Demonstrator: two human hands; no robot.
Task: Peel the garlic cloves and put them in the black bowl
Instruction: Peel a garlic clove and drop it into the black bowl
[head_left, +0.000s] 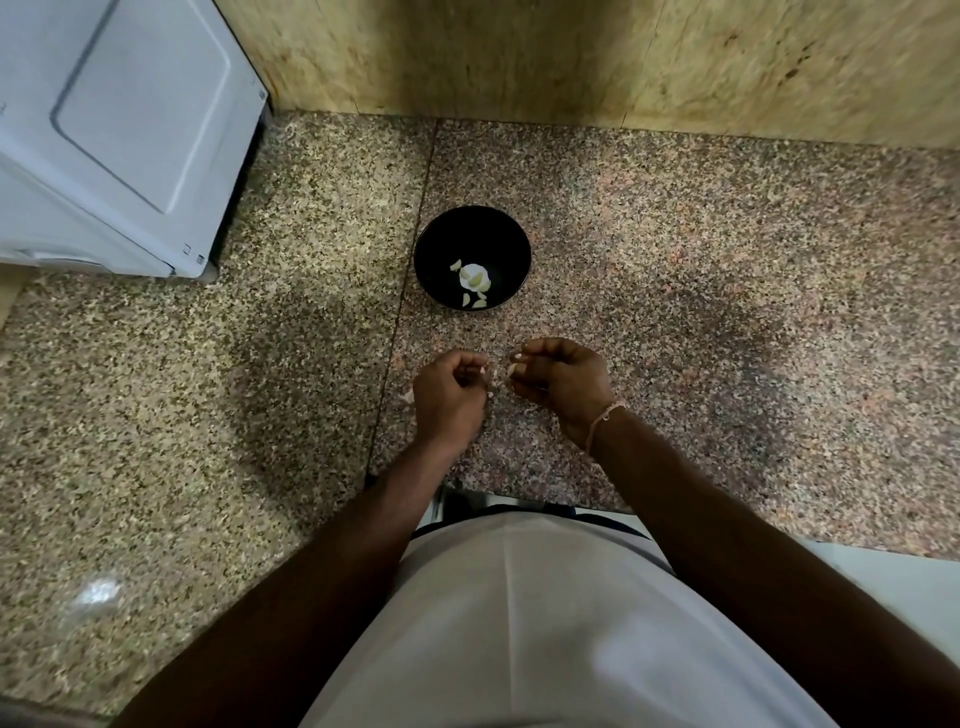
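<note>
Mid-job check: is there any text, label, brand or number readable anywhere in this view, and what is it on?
None can be read.
White appliance: a few tiny marks near its front corner, too small and blurred to make out.
Black bowl, granite counter and wall: no print visible.

surface: speckled granite counter (727, 270) | beyond both hands: black bowl (511, 244) standing on it | far off the left hand: white appliance (119, 135)
</note>
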